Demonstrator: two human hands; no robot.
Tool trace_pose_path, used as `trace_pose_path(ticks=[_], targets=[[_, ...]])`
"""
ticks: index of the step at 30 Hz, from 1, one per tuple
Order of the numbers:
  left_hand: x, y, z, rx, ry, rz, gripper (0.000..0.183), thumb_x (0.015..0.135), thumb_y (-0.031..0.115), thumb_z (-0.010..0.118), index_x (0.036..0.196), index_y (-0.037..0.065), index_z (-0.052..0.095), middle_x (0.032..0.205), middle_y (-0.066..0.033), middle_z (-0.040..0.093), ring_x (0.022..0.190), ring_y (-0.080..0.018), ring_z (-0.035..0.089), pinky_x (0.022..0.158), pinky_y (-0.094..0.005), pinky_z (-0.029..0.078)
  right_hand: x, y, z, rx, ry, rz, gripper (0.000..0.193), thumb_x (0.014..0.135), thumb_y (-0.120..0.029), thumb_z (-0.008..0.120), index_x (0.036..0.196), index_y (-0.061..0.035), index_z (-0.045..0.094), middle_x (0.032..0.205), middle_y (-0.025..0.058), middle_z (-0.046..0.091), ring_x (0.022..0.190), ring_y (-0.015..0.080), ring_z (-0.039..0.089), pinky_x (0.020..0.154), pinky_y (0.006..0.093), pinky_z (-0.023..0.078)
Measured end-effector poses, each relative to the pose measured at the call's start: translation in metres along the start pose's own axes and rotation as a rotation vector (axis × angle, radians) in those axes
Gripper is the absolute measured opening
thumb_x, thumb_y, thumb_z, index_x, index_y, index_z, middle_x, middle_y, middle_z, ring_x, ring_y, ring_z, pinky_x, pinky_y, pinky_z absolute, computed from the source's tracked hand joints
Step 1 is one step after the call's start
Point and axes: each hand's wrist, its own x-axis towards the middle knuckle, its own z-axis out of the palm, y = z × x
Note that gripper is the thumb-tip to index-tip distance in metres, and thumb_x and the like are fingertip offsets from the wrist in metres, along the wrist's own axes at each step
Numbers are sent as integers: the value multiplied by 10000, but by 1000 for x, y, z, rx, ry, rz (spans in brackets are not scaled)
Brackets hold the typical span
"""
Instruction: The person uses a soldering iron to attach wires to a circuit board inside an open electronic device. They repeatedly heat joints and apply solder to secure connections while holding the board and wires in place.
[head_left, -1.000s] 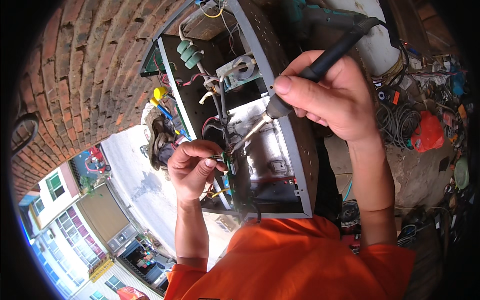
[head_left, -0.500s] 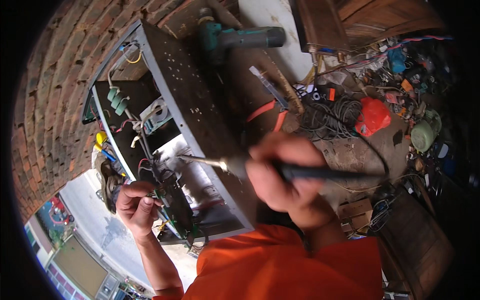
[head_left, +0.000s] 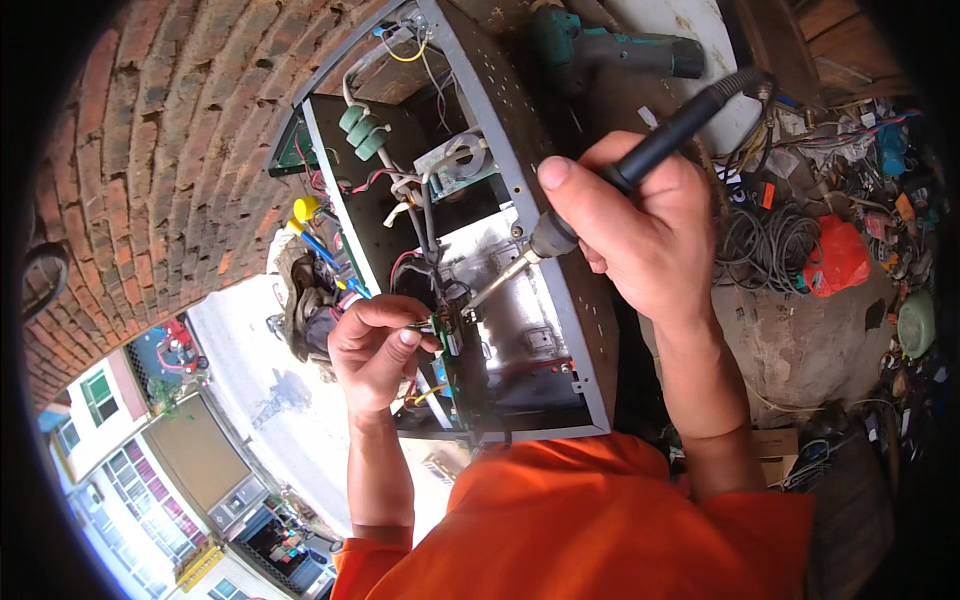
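Observation:
My right hand (head_left: 640, 225) grips a soldering iron (head_left: 665, 150) by its black handle. The iron's metal tip points down and left, close to a narrow green circuit board (head_left: 450, 350); whether it touches is too fine to see. At the board's upper left edge, my left hand (head_left: 380, 350) pinches thumb and forefinger together. They hold the board or a small part on it, mostly hidden by the fingers. The board stands along the open side of a grey metal housing (head_left: 480, 100), with dark wires running to it.
Inside the housing are green ring cores (head_left: 363, 132) and a bright metal plate (head_left: 520, 320). A teal and black cordless drill (head_left: 625, 55) lies beyond it. Coiled grey cable (head_left: 765, 250) and a red plastic bag (head_left: 840, 258) lie at right. A brick wall (head_left: 170, 150) rises at left.
The view has shifted, so the housing sits further right and higher. The right hand, blurred before, now holds the iron steeper, its handle pointing up and right. My left hand keeps its pinch.

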Motion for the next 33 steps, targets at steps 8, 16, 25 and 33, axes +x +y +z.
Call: trace_pose_path(ticks=[8, 16, 25, 33], targets=[[1, -3, -1, 6, -22, 28, 120, 870, -7, 672, 935, -37, 575, 969, -241, 644, 661, -195, 683, 415, -180, 449, 1, 9, 18, 20, -30, -23, 243, 879, -164, 720, 715, -11, 627, 534, -15, 543, 419, 28, 457, 379, 195, 312], [2, 0, 1, 3, -19, 12, 127, 869, -4, 675, 934, -37, 571, 972, -248, 640, 651, -195, 684, 410, -184, 452, 1, 10, 16, 12, -18, 61, 276, 867, -162, 710, 661, -1, 621, 510, -19, 523, 456, 38, 463, 418, 224, 333], [0, -1, -2, 9, -12, 5, 137, 865, 4, 686, 937, -29, 575, 972, -243, 644, 647, -181, 680, 415, -181, 453, 2, 9, 17, 26, -21, 134, 274, 858, -150, 704, 647, 6, 628, 508, -20, 529, 492, 31, 472, 440, 230, 341], [1, 0, -1, 26, -7, 16, 138, 865, 20, 691, 927, -31, 579, 964, -238, 650, 648, -179, 681, 417, -177, 453, 3, 17, 19, -7, -27, 57, 287, 878, -199, 709, 679, -14, 617, 490, -25, 500, 397, 35, 448, 372, 202, 310]])
